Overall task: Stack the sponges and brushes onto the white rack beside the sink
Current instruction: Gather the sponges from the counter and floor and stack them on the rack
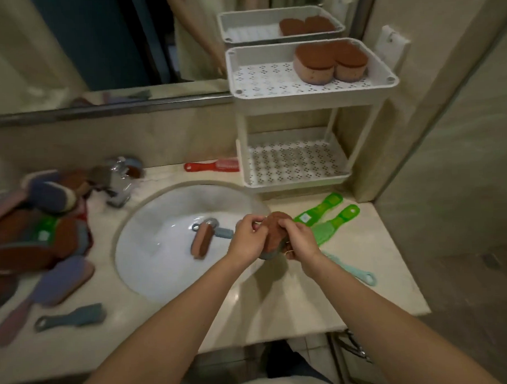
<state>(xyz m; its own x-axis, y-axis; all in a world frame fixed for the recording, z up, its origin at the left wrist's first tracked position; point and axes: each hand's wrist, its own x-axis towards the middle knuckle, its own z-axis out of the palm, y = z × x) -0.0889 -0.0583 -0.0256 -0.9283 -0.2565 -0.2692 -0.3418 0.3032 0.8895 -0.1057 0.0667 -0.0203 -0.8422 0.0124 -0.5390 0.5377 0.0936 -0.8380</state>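
One sponge (pixel 276 223) gripped at the sink (pixel 151 270) rim

Both hands hold the brown-topped sponge just over the sink's right edge, above the table (pixel 279 308). The left hand (pixel 247 240) curls its fingers round the sponge's left side. The right hand (pixel 301 239) pinches the right side, fingers bent over the top.

Behind them the white rack (pixel 315 89) stands on the table against the wall, right of the sink. On its top shelf, at the right end, two sponges (pixel 315 64) sit side by side and touching, brown faces up.

A red brush (pixel 214 166) lies just beside the rack's lower left corner. Two green brushes (pixel 319 209) lie side by side just right of the hands. A teal brush (pixel 357 272) runs out from under the right wrist.

In the sink a pink brush (pixel 201 243) rests by the drain.

Left of the sink is a heap (pixel 32 228) of sponges and brushes. A purple brush (pixel 66 280) and a grey brush (pixel 74 316) lie on its near side. The tap (pixel 120 179) stands at the sink's back left, and the mirror (pixel 97 39) above repeats the rack's top shelf.
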